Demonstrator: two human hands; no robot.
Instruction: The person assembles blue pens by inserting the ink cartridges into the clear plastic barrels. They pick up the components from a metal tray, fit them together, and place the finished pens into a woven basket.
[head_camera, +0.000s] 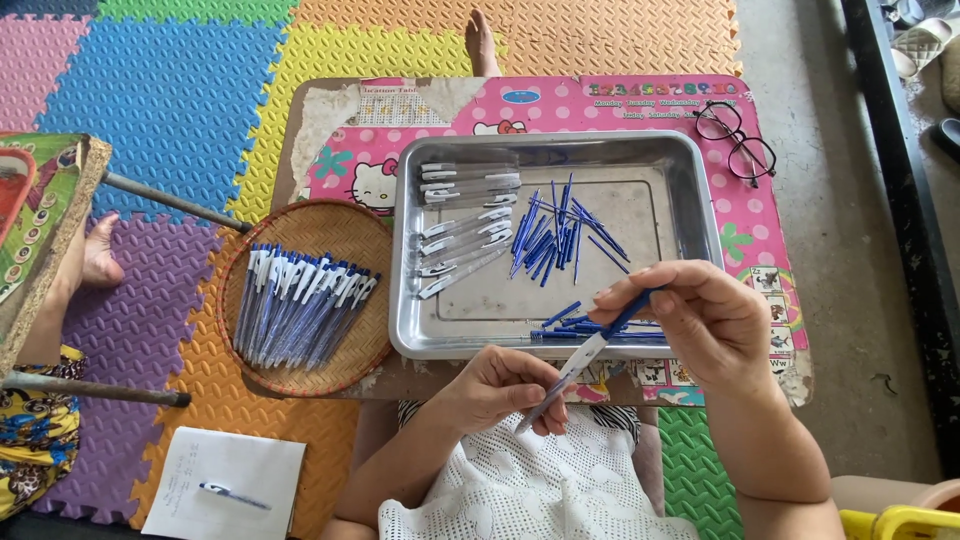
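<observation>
Blue-and-white pen (575, 368) sat between both hands above table (330, 130) edge | left hand (503, 388) pinched its barrel | right hand (700, 320) pinched its blue end | steel tray (690, 190) just beyond | woven basket (300, 220) of pens left

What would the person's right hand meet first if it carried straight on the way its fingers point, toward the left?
Probably the pen that the right hand pinches and, just beyond it, the left hand gripping the barrel; depth is hard to judge.

A low pink table (760, 215) carries a steel tray (700, 200) — woven basket (300, 222), eyeglasses (735, 138).
</observation>
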